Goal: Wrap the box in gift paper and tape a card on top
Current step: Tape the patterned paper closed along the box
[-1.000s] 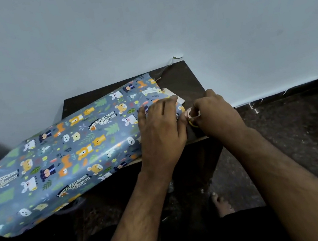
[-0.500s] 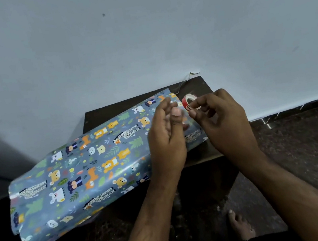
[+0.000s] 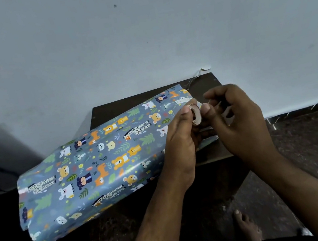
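One wrapped box, lengthwise lower-left to upper-right.

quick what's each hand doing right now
Left hand: holding the tape roll over the wrapped box.
Right hand: fingers curled at the roll; what it pinches cannot be told.

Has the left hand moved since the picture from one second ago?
Yes. The left hand has lifted off the gift paper and now holds the tape roll.
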`<act>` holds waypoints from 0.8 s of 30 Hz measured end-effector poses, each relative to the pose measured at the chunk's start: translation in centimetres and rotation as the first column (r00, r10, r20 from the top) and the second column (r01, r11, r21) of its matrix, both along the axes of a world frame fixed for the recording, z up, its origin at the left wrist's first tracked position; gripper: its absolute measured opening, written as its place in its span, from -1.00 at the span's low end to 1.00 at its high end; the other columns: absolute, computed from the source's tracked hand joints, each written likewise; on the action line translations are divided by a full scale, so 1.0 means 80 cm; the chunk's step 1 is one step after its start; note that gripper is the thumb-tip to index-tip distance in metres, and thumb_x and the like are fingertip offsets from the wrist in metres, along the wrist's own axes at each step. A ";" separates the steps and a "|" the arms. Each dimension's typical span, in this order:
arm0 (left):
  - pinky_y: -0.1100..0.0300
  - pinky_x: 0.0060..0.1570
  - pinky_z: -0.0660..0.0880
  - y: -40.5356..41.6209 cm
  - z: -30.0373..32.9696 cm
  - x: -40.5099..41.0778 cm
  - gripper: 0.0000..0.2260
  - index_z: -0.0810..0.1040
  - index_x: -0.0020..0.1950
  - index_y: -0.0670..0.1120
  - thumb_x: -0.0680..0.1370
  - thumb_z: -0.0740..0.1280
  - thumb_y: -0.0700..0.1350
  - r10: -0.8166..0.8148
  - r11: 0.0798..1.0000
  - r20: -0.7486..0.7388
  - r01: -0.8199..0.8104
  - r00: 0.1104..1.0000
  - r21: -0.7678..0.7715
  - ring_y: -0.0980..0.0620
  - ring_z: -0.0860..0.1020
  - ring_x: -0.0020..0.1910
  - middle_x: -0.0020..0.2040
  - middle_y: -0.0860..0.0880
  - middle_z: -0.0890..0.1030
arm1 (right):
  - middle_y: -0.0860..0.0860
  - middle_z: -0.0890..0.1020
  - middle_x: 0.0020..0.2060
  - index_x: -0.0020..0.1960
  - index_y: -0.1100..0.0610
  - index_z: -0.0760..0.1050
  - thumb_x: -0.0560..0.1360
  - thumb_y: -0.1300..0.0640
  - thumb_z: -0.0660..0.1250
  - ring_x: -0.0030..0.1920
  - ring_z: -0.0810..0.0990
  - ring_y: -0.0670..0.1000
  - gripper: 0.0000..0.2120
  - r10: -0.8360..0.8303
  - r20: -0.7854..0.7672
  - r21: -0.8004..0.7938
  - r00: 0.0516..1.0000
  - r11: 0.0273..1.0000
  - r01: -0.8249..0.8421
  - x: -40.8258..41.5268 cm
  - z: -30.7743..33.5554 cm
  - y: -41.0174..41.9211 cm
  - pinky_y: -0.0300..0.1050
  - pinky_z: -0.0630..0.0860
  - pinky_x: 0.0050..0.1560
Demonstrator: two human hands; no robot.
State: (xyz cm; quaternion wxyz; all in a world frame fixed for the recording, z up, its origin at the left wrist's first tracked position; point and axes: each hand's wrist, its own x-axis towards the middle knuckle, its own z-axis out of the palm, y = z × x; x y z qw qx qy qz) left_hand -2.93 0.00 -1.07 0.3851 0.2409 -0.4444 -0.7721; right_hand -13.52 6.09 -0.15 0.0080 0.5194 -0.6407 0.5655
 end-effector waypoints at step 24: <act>0.12 -0.40 0.47 0.010 -0.001 -0.006 -0.70 0.45 0.32 -0.17 0.61 0.22 -0.13 -0.104 0.975 0.079 0.117 0.991 -0.187 -0.11 0.51 -0.17 -0.01 -0.15 0.56 | -0.03 0.67 -0.20 -0.16 0.06 0.65 0.55 0.16 0.44 -0.23 0.60 -0.12 -0.89 0.085 0.257 0.162 0.963 0.978 -0.130 -0.036 0.015 0.016 -0.31 0.43 -0.24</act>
